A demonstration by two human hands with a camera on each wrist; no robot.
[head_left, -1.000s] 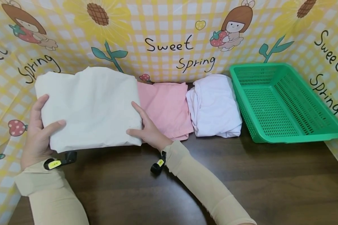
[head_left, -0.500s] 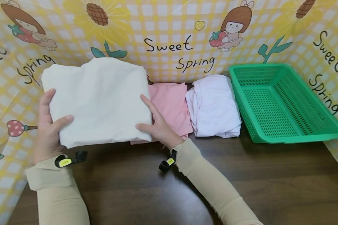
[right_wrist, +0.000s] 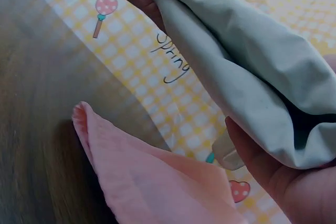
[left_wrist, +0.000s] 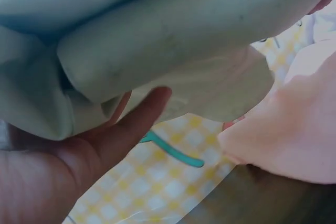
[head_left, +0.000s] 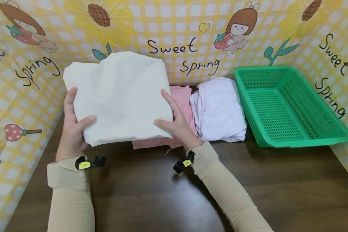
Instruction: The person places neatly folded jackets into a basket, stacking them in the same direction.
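Observation:
Both hands hold a folded off-white cloth (head_left: 121,100) in the air, one at each side. My left hand (head_left: 72,130) grips its left edge, thumb on top and the other fingers around the side and underneath. At the right edge, my right hand (head_left: 181,125) pinches it in the same way. The right wrist view shows the cloth's thick folded layers (right_wrist: 247,72). Below it lies a folded pink cloth (head_left: 184,103), largely hidden by the off-white one in the head view. A folded white cloth (head_left: 220,109) lies just right of the pink one.
An empty green plastic basket (head_left: 278,111) with perforated walls stands at the right, beside the white cloth. Everything rests on a dark wooden table (head_left: 150,190). A yellow checked printed sheet (head_left: 174,19) hangs behind and along both sides.
Both hands have carried the off-white cloth to the right and slightly upward in the head view. It now covers more of the pink cloth, whose front edge shows beneath it.

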